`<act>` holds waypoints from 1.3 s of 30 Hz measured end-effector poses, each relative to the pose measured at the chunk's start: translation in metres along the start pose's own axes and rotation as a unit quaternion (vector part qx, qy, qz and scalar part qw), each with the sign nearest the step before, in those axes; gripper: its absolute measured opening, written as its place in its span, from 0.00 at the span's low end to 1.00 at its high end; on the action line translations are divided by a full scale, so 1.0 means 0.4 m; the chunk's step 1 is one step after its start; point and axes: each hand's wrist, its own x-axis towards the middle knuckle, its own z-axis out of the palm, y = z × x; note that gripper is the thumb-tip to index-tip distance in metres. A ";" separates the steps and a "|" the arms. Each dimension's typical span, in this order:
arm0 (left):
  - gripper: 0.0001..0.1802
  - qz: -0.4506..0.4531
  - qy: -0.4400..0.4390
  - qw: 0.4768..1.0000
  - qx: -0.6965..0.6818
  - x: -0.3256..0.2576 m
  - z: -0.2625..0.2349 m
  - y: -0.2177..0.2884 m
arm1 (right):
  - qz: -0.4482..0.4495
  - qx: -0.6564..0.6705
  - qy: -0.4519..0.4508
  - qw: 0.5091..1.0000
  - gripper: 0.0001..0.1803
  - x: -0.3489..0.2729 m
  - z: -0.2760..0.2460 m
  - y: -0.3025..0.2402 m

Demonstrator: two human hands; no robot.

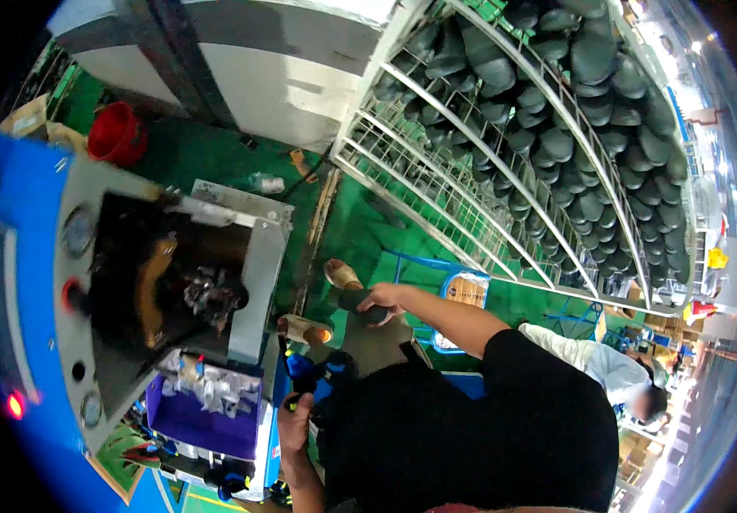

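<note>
My right hand (384, 298) is stretched forward over my legs, its fingers closed on a dark grey, rounded piece (352, 299) that looks like a shoe part. Lower down and to the left, my left hand (295, 416) is closed at the edge of a blue-and-black piece (304, 368), whose kind I cannot make out. Left of that hand stands a purple bin (206, 425) with crumpled clear plastic (215, 386) in it. Beyond the bin is a grey machine (253, 291) with an open, dark chamber.
A white wire rack (492, 227) full of dark shoe-shaped pieces (557, 145) fills the upper right. A blue-framed stool (464, 295) stands near my right forearm. At the upper left is a red bucket (117, 134). Another person (586, 359) bends over at the right.
</note>
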 end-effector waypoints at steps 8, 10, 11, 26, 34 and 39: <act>0.19 -0.156 0.064 0.981 0.096 0.045 0.097 -0.042 | 0.099 0.154 0.183 0.966 0.13 0.472 -0.521 0.033; 0.17 -0.208 0.117 0.965 0.110 0.049 0.148 -0.003 | 0.046 0.214 0.188 0.958 0.14 0.488 -0.581 -0.002; 0.17 -0.207 0.118 0.967 0.089 0.069 0.156 -0.018 | 0.033 0.240 0.175 0.954 0.15 0.498 -0.607 -0.015; 0.18 -0.123 0.019 0.991 0.043 0.052 0.201 -0.006 | -0.136 -0.093 0.659 0.734 0.20 0.492 -0.739 0.135; 0.27 -0.063 -0.006 0.990 -0.124 -0.051 0.023 -0.097 | -0.267 -0.357 0.258 0.857 0.18 0.452 -0.431 0.271; 0.25 0.095 0.131 0.937 -0.310 -0.245 -0.343 -0.443 | -0.168 -0.002 0.027 0.986 0.19 0.346 -0.259 0.280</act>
